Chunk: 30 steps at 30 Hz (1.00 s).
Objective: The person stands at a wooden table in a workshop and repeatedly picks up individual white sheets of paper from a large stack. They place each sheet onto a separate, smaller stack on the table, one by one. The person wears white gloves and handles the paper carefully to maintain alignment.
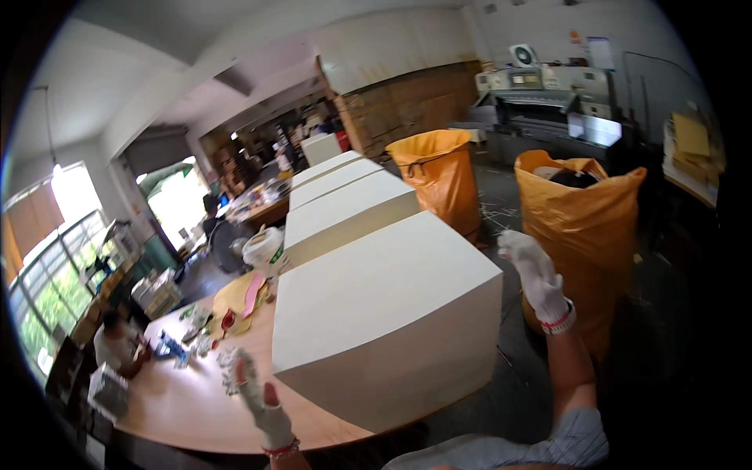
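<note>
A big white block (384, 305) with a flat top and straight sides, perhaps stacked sheets, stands on the wooden table (204, 407). My left hand (265, 407) is near its front left corner, over the tabletop; fingers stretched and thumb apart, it holds nothing. It wears a white glove that leaves some fingertips bare. Off the block's right side, my right hand (536, 274) is raised, also in a white glove with a red band at the cuff. Its fingers are extended and nothing shows in them. Neither hand visibly touches the block.
Several similar white blocks (348, 205) line up behind. Two orange sacks (576, 211) stand on the right, before a large machine (540, 94). Cloth pieces, a blue bottle (174, 348) and a white bucket (265, 249) are left. A person (117, 342) sits at the table's left edge.
</note>
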{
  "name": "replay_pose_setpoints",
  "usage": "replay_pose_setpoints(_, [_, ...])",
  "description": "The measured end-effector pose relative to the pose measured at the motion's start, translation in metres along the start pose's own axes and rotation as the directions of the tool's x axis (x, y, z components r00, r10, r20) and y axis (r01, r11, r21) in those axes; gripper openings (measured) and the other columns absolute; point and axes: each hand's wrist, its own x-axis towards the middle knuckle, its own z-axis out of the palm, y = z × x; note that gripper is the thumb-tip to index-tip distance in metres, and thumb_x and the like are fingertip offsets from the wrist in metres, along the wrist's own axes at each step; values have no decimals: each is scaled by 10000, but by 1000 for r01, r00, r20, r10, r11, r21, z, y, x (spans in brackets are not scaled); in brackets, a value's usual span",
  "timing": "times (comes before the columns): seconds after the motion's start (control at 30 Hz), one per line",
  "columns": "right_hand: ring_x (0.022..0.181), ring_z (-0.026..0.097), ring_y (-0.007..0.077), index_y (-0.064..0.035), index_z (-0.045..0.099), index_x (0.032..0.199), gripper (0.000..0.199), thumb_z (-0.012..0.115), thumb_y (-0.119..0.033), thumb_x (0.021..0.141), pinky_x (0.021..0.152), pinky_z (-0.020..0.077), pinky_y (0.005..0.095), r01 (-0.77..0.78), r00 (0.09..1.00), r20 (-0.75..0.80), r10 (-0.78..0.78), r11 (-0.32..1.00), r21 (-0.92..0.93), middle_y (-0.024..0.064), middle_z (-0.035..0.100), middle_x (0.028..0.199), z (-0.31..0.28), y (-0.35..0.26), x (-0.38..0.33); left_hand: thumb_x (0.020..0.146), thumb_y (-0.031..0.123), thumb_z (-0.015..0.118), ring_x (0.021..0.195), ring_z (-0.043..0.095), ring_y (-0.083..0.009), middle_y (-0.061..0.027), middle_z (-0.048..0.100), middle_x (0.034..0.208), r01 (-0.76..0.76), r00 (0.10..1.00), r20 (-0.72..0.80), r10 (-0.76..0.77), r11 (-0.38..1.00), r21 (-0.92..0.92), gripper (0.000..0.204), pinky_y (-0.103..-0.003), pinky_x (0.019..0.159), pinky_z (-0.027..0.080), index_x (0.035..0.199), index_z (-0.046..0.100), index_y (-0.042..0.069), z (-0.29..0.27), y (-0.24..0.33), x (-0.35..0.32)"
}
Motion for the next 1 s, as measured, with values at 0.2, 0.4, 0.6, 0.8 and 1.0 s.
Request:
replay_pose_setpoints(0.2, [741,679,338,-40,653,936,353,600,-376,1032,684,519,430,-162,932,136,335,724,-670,146,690,807,16,-22,21,977,323,660,1203,618,-368,-200,640,1260,-772,526,625,576,632,68,378,-463,1004,500,1205,609,26,60,120,96])
replay_pose_setpoints(0.4, [691,677,338,-41,661,794,457,545,-403,1046,575,492,446,187,948,301,98,595,-782,182,638,697,18,-40,27,865,155,661,1058,641,-347,-121,664,1123,-575,318,935,156,816,59,169,-442,885,532,1006,642,63,184,114,131])
replay_pose_setpoints(0.6, [594,637,339,-54,629,687,455,616,-380,1005,557,496,446,299,949,284,-137,672,-677,165,607,633,54,-57,63,859,138,640,983,609,-346,-121,625,1008,-625,281,941,191,780,29,103,-447,824,522,914,614,55,213,99,125])
replay_pose_setpoints(0.8, [611,605,310,-64,570,671,414,686,-335,961,603,479,405,335,941,185,-283,715,-614,142,547,622,65,-40,73,834,8,667,918,600,-348,-128,623,989,-466,340,858,385,861,-203,114,-425,805,498,862,556,19,220,87,115])
replay_pose_setpoints(1.0, [871,649,277,-21,629,1205,355,548,-330,1053,744,517,391,438,893,171,-417,714,-546,96,646,964,15,57,13,826,102,737,987,599,-371,-123,618,1045,-474,285,920,269,874,-109,222,-446,832,509,933,557,26,211,92,119])
